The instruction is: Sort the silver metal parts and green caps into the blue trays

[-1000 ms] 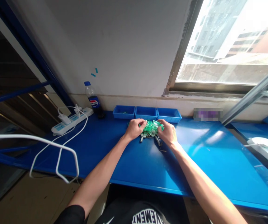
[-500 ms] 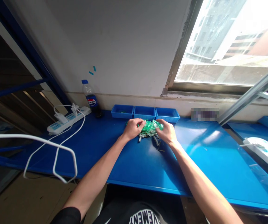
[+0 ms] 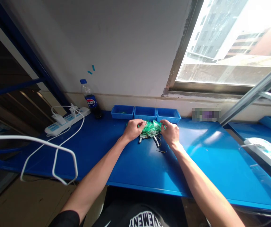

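My two hands meet one green heap (image 3: pixel 152 126) of crinkled, shiny pieces on the blue table (image 3: pixel 130 167), one hand at each side. On my left hand (image 3: pixel 132 130), the thumb and forefinger curve toward each other with little space between the tips, right at the heap's edge; I cannot tell whether they grip a piece. My right hand (image 3: pixel 170 134) has its fingers bent inward at the opposite edge, and the tips are too small to show how far apart they are or what they hold.

At the near side of the heap, two short grey metal parts (image 3: pixel 156 141) stick out toward me, and a thin dark rod (image 3: pixel 160 151) lies just beyond them (more small bits are tangled there, too many to count). Behind the heap, three blue trays (image 3: pixel 145 113) stand in one row, a little green inside the leftmost. One capped bottle (image 3: pixel 91 102) stands upright to their left, beside one white power strip (image 3: pixel 66 121) holding two plugs. A second power strip (image 3: pixel 267 151) lies far right.
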The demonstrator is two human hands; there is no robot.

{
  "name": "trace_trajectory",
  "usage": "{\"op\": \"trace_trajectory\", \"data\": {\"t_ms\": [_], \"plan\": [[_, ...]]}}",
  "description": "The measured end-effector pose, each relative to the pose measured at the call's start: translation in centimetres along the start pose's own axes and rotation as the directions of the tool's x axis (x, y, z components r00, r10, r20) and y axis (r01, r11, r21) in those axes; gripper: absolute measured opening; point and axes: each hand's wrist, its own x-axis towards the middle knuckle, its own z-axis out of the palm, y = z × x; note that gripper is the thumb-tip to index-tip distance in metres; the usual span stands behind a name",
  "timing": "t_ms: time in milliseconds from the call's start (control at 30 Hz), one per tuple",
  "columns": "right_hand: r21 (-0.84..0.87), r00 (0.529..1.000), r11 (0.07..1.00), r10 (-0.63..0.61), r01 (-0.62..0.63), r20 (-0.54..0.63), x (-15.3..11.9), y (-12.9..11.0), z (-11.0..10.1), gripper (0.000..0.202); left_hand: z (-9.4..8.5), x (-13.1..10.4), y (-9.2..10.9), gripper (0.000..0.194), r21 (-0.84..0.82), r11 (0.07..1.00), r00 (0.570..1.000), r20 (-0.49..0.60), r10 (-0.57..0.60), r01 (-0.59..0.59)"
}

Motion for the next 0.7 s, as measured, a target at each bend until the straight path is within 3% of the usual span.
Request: {"op": "trace_trajectory", "data": {"t_ms": [133, 267, 367, 433, 567, 700], "plan": [[0.009, 0.977, 1.0, -0.014, 0.016, -0.211, 0.1, -1.0, -1.1, 0.03, 0.0, 0.0, 0.1, 0.035, -0.004, 1.0, 1.0, -0.002, 0.009, -0.009], [0.33, 0.941, 0.938, 0.011, 0.109, -0.34, 0.2, -2.6, -2.0, 0.024, -0.2, 0.0, 0.5, 0.035, -0.023, 1.0, 1.0, 0.003, 0.019, -0.019], [0.654, 0.964, 0.756, 0.144, 0.039, -0.223, 0.2, -3.9, -2.2, 0.023, -0.4, -0.1, 1.2, 0.033, -0.085, 0.996, 0.997, 0.06, 0.043, -0.038], [0.785, 0.981, 0.619, 0.168, -0.027, -0.098, 0.1, -4.5, -2.0, 0.025, -0.5, -0.1, 1.6, 0.033, -0.119, 0.992, 0.995, 0.09, 0.048, -0.038], [0.88, 0.982, 0.455, 0.18, -0.135, 0.058, 0.0, -5.0, -1.4, 0.032, -0.8, -0.1, 2.2, 0.035, -0.14, 0.99, 0.993, 0.118, -0.004, 0.021], [0.897, 0.973, 0.399, 0.2, -0.191, 0.118, 0.0, -4.8, -1.1, 0.039, -1.0, -0.2, 2.0, 0.042, -0.205, 0.976, 0.968, 0.251, -0.02, 0.074]]}}
